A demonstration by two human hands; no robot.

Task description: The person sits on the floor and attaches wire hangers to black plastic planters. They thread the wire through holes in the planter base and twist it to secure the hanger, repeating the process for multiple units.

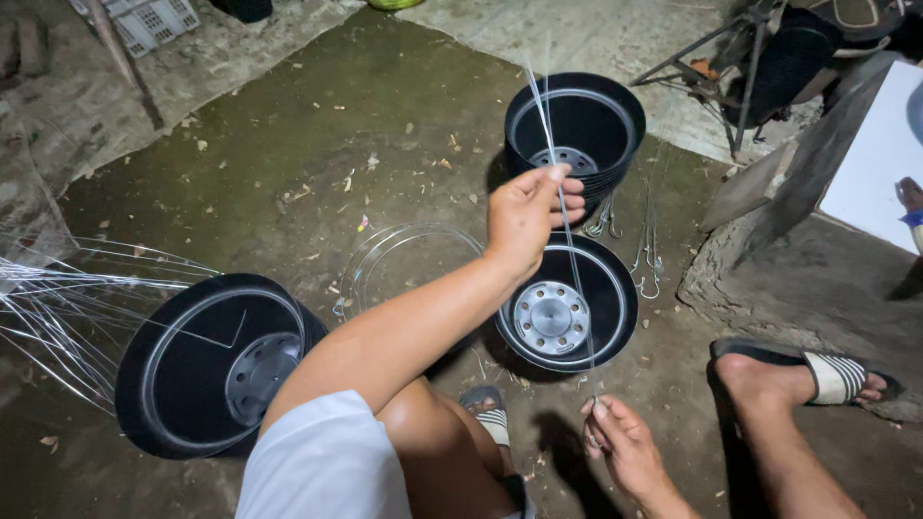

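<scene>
Seen from the head camera, the person sits low over a dirt and concrete floor (pixel 288 144), knees apart, sandalled feet at four and six o'clock. The left hand (pixel 527 216) is raised near the middle of the view, its grip narrow, thumb and fingers pinched shut on a thin clear wire (pixel 567 240) that runs up past the hand toward twelve o'clock and down toward five o'clock. The right hand (pixel 620 444) sits low at five o'clock, palm partly up, its fingertips closed on the lower end of the same wire, so the strand is stretched between the two hands. Directly below the left hand, between the hands, a black plastic pot (pixel 615 298) lies on the floor with its mouth up and a grey perforated disc in its bottom. At one o'clock from the left hand stands a stack of black pots (pixel 615 125), upright, just beyond the single pot. Thin metal hooks (pixel 649 259) lie on the floor at three o'clock from the single pot, near its rim. At nine o'clock from that pot lies a coil of clear wire rings (pixel 404 255), partly behind the left forearm. Further out at eight o'clock a tilted black pot (pixel 192 375) leans on its side, and a loose bundle of wires (pixel 67 308) spreads from the left edge just beside it.
</scene>
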